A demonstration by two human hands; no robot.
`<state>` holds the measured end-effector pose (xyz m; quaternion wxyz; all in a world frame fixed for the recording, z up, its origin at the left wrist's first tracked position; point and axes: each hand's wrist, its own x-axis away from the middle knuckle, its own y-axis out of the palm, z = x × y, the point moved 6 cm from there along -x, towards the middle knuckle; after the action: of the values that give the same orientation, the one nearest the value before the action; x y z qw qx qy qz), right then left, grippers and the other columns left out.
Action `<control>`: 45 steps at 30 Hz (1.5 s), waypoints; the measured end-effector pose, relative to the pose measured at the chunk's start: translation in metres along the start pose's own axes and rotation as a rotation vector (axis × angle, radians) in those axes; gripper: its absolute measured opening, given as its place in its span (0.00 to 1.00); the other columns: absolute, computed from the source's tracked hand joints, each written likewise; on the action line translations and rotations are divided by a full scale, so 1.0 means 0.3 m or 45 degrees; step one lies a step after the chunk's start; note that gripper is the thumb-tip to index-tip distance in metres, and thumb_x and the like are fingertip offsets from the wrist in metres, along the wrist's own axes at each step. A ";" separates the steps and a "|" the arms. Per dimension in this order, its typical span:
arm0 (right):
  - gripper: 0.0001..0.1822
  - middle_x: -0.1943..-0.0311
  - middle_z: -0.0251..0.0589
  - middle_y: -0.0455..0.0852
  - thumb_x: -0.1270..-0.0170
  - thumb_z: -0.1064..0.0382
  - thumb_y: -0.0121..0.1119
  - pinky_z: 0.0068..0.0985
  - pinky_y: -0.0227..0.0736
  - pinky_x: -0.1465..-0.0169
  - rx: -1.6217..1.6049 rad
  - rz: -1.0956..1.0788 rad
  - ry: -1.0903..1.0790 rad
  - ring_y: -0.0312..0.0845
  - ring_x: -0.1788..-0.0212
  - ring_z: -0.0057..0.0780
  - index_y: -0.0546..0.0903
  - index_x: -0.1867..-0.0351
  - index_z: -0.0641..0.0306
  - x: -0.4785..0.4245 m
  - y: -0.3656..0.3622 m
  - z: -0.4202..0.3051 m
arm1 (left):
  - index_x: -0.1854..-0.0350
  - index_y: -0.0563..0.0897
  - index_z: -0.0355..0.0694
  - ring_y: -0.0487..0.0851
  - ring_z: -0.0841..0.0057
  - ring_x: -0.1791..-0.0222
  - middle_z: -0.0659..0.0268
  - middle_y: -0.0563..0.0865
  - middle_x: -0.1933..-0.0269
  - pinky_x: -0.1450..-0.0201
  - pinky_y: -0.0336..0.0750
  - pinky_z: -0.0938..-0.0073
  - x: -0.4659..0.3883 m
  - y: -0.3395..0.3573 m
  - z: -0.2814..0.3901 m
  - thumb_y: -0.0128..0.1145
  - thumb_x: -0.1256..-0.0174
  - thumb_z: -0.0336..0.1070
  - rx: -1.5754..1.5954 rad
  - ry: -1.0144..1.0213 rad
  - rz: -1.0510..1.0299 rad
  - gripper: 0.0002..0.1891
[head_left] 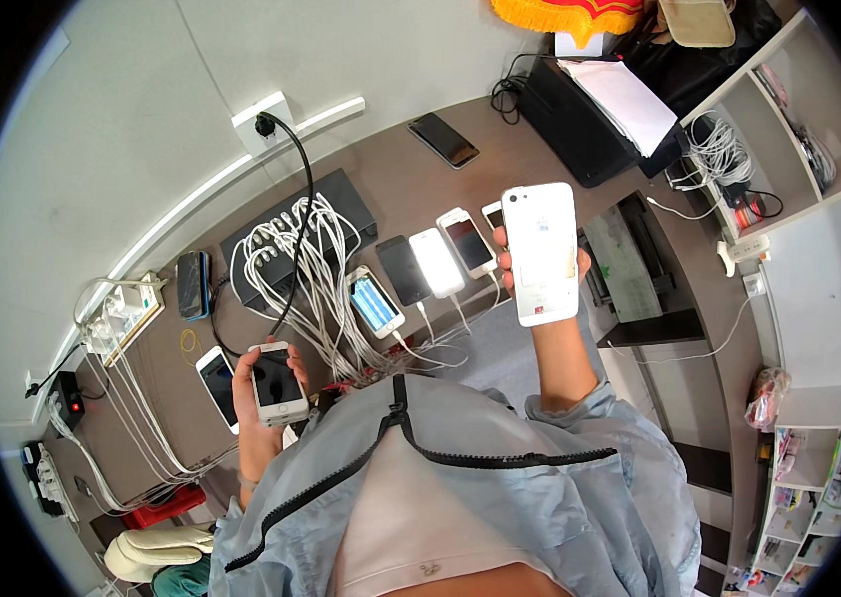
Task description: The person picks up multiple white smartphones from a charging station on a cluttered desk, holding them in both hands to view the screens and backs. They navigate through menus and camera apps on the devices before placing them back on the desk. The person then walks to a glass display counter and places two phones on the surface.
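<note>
My right hand (504,260) grips a white smartphone (540,257), held up with its camera side facing me. Its back carries a yellowish patch and a small red mark. My left hand (250,403) is closed around a white smartphone (279,380) with a dark screen; at least one more phone seems stacked beneath it. Beside that hand a white-framed phone (219,388) lies on the desk. Between my hands lie a white phone with a blue lit screen (376,302), a dark phone (403,270), a phone with a glowing white screen (437,263) and a white phone (469,242), with white cables below.
A black multi-port hub (346,205) bristles with white cables (316,298) along the wall. Other phones (444,140) (193,285) lie on the brown desk (391,149). A power strip (126,313) stands left, a black printer (577,123) with paper back right, shelves (786,119) beyond.
</note>
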<state>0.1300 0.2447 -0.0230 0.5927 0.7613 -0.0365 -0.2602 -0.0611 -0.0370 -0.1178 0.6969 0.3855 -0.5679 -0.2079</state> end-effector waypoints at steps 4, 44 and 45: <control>0.47 0.43 0.69 0.64 0.53 0.55 0.68 0.48 0.76 0.49 0.045 0.000 -0.009 0.72 0.49 0.58 0.55 0.34 0.72 -0.005 0.030 0.016 | 0.52 0.75 0.47 0.77 0.67 0.64 0.53 0.77 0.59 0.59 0.74 0.66 -0.001 0.006 -0.009 0.53 0.43 0.39 0.020 -0.026 -0.027 0.15; 0.40 0.53 0.49 0.75 0.65 0.67 0.71 0.30 0.72 0.52 2.589 0.259 -0.494 0.75 0.54 0.41 0.69 0.43 0.66 -0.145 0.313 0.282 | 0.38 0.64 0.50 0.81 0.60 0.62 0.49 0.79 0.51 0.61 0.78 0.58 0.019 0.280 -0.071 0.48 0.34 0.41 -0.392 0.067 -0.536 0.22; 0.40 0.53 0.49 0.75 0.64 0.67 0.71 0.30 0.72 0.52 2.634 0.193 -0.546 0.75 0.54 0.42 0.69 0.43 0.67 -0.147 0.325 0.295 | 0.37 0.63 0.50 0.81 0.61 0.60 0.50 0.78 0.50 0.60 0.78 0.59 0.024 0.296 -0.078 0.49 0.34 0.39 -0.398 0.083 -0.587 0.23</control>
<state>0.0780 0.1539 0.0682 -0.3483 0.8294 -0.3916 -0.1935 -0.0501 0.0196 -0.0458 0.7003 0.3987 -0.4034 -0.4335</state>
